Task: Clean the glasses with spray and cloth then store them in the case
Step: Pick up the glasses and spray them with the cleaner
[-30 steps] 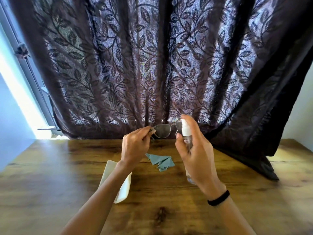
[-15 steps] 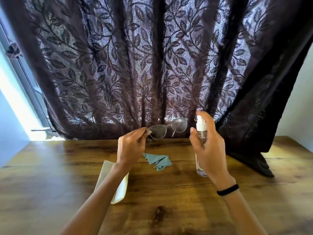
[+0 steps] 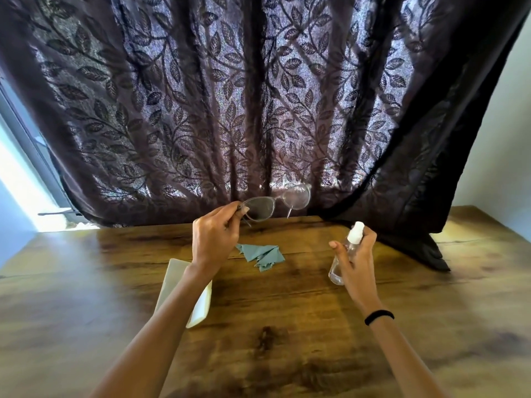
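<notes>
**Spray stage: glasses held up, bottle low at the side**

The left hand (image 3: 214, 239) pinches the glasses (image 3: 277, 201) by the outer end of one lens and holds them up over the far edge of the desk (image 3: 287, 340), in front of the dark leaf-patterned curtain (image 3: 258, 110). The frame is open, with one temple hanging down. The right hand (image 3: 356, 262), with a black band (image 3: 378, 316) on its wrist, is wrapped round a small clear spray bottle (image 3: 355, 234) with a white cap. It holds the bottle upright and low, close above the desk and well apart from the glasses.

This looks like the spray step, at or near its end, since the bottle is down by the desk and not up by the lenses. Whether the lenses are wet cannot be told; one looks greyish, but that may be the curtain behind it.

If the spraying is done, the next move calls for setting the bottle upright on bare wood to free the right hand. That hand then picks up the blue-green cloth (image 3: 260, 254), which lies crumpled on the desk just beyond the left wrist. The left hand's pinch has to stay steady at the frame's edge so the wiping does not twist the hinge.

The white case (image 3: 174, 275) lies on the desk under the left forearm and is partly hidden by it. It is not needed yet.

No brand, label or writing can be read on the bottle, the case or the cloth.
</notes>
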